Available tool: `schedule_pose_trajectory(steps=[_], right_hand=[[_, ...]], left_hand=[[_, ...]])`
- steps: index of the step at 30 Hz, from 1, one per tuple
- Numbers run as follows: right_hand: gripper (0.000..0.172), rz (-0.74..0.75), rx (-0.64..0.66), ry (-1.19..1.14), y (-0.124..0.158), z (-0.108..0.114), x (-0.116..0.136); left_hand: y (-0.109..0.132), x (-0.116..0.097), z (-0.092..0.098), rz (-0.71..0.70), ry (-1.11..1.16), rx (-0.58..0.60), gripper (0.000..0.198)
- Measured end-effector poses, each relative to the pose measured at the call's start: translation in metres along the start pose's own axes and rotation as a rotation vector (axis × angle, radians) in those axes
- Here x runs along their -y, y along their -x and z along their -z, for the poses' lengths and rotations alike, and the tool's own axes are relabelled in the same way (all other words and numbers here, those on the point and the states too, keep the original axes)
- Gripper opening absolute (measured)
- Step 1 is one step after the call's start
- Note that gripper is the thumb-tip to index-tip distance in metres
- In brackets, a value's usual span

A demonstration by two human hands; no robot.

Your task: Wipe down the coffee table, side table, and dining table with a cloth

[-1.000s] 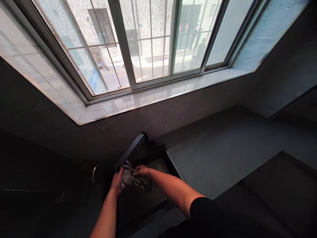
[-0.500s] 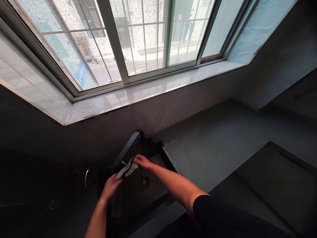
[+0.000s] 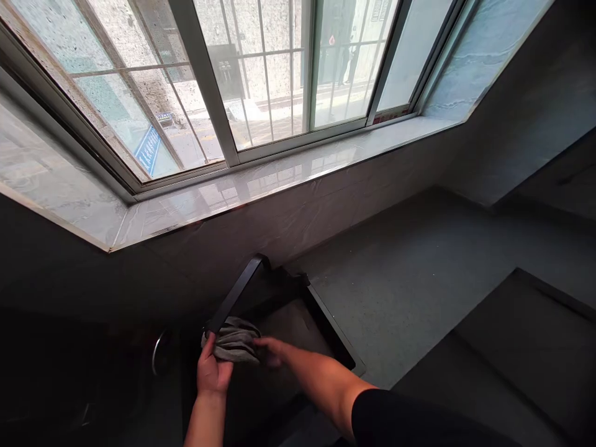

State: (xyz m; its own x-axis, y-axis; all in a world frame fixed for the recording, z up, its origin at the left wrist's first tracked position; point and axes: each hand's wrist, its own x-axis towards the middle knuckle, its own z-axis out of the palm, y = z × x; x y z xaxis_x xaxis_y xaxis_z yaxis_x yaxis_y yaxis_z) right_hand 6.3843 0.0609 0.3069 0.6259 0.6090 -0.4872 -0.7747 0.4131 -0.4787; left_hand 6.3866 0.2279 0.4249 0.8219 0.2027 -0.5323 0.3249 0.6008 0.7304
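Observation:
A crumpled grey cloth point(image 3: 231, 340) is bunched above a dark sink, and my left hand point(image 3: 213, 367) wraps around its lower left side. My right hand point(image 3: 272, 351) comes in from the right, blurred, with its fingers at the cloth's right end. Whether those fingers grip the cloth I cannot tell. Just behind the cloth rises the slim black arm of a faucet point(image 3: 236, 292). The black sink rim point(image 3: 331, 330) runs down to the right of my right hand. The sink floor is mostly in shadow, and the cloth and my hands hide part of it.
A dark speckled countertop point(image 3: 382, 310) extends to the right of the sink. A curved metal fitting point(image 3: 158, 352) shows in the shadow at left. Behind stands a polished stone windowsill point(image 3: 233, 189) below a barred window point(image 3: 274, 68). The wall rises between counter and sill.
The cloth has gone from a thin twisted strip between my hands to a thick bunch in my left hand. My right hand has moved down and the view has tilted, hiding the sink drain.

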Motion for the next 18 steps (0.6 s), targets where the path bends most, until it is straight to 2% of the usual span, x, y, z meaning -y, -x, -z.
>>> schedule_pose_trajectory(steps=[2, 3, 8, 10, 12, 14, 16, 18], right_hand=[[0.042, -0.076, 0.053, -0.109, -0.004, -0.001, -0.007], [0.044, -0.067, 0.027, -0.149, -0.006, -0.003, -0.007], [0.043, 0.302, -0.423, -0.17, -0.021, -0.016, 0.022], [0.05, 0.422, -0.517, -0.146, -0.026, -0.022, 0.035], [0.059, 0.488, -0.549, -0.058, -0.029, -0.029, 0.041], [0.061, 0.467, -0.551, 0.123, -0.032, -0.034, 0.042], [0.057, 0.382, -0.522, 0.294, -0.032, -0.035, 0.044], [0.047, 0.291, -0.449, 0.387, -0.029, -0.032, 0.048]], left_hand=[[-0.012, 0.006, 0.005, -0.018, 0.003, -0.004, 0.031], [-0.017, 0.009, 0.008, -0.026, 0.004, -0.017, 0.033], [-0.041, 0.037, 0.014, -0.039, -0.069, -0.096, 0.028], [-0.044, 0.055, 0.009, -0.003, -0.081, -0.077, 0.027], [-0.045, 0.073, -0.001, 0.058, -0.036, -0.067, 0.029], [-0.045, 0.084, -0.008, 0.115, -0.001, -0.095, 0.039], [-0.046, 0.085, -0.011, 0.09, -0.05, -0.13, 0.052], [-0.049, 0.075, -0.01, 0.002, -0.175, -0.116, 0.056]])
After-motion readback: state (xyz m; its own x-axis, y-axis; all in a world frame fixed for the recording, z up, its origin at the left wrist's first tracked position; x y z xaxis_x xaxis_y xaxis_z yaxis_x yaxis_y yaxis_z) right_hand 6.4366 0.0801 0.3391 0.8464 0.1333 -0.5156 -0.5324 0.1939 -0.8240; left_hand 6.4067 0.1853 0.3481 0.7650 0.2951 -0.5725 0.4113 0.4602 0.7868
